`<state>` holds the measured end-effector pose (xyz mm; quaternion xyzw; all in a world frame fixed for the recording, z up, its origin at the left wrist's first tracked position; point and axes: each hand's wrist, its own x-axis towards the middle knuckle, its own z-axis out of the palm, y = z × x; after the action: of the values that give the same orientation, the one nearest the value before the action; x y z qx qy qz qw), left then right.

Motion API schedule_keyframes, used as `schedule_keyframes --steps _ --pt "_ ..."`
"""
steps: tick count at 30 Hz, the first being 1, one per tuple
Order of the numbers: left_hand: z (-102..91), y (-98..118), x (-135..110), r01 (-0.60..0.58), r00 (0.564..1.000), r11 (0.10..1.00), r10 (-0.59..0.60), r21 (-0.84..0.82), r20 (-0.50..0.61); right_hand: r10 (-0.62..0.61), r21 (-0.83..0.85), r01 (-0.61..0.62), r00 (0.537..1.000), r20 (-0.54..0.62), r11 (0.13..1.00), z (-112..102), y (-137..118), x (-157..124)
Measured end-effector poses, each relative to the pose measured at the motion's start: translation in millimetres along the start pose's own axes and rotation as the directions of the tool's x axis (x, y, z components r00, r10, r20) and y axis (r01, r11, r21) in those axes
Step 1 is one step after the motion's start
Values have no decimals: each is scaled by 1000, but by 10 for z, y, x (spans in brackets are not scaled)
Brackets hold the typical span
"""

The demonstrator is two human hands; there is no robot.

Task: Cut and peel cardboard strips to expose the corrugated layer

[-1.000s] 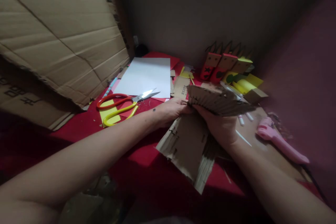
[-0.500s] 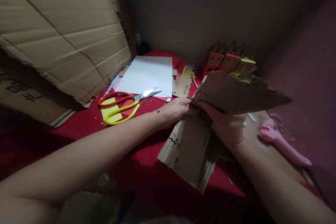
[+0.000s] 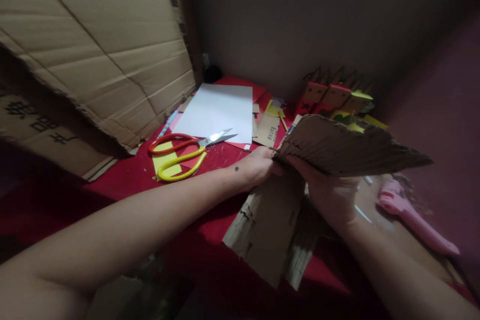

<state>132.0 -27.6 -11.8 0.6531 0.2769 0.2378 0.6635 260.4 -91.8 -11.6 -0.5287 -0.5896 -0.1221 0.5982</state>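
Note:
A torn, creased piece of corrugated cardboard (image 3: 277, 225) is held over the red cloth, its lower part hanging down with ragged edges. My left hand (image 3: 261, 166) closes on it at the fold, the fingertips partly hidden. Beside it, my right hand (image 3: 328, 190) grips the same cardboard, thumb along the crease and other fingers out of sight beneath. From the right hand a wide flap (image 3: 348, 147) sticks out to the right, ending in a point. Left of my hands lie scissors (image 3: 187, 152) with one red and one yellow handle, blades apart.
White paper (image 3: 217, 112) lies on the red cloth (image 3: 123, 172) behind the scissors. A pink glue gun (image 3: 416, 217) rests on a board at the right. Cardboard boxes with pointed tops (image 3: 335, 92) stand at the back. A large cardboard panel (image 3: 108, 35) rises at the left.
The view has shifted slightly, so the table things sit further right and lower. Both hands keep their grip, and the cardboard's lower strips have spread a little apart.

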Motion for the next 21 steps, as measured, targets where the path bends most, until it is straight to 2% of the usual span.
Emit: schedule_keyframes --steps 4,8,10,14,17,19,21 --pt "16 -40 6 4 1000 988 -7 -153 -15 21 -5 -21 1000 -15 1000 -3 13 25" --pt "5 -64 30 -8 1000 982 6 -187 -15 40 -54 -41 999 -24 998 -18 -30 33" --pt "-10 -68 56 -51 999 976 51 -210 -6 64 -102 -66 998 -24 993 -26 -43 19" --pt "-28 -78 105 -153 988 974 153 -164 -11 131 -116 -130 991 1 985 -33 -31 -4" --pt "-15 -88 114 -187 982 976 185 -108 -28 148 -96 -147 989 1 984 -37 -22 -1" --pt "-2 -98 108 -208 976 971 200 -119 -82 115 -121 -116 993 -20 986 -45 -20 0" --pt "0 -111 97 -245 955 964 221 -104 -200 77 -136 -76 997 2 988 -58 -4 1"
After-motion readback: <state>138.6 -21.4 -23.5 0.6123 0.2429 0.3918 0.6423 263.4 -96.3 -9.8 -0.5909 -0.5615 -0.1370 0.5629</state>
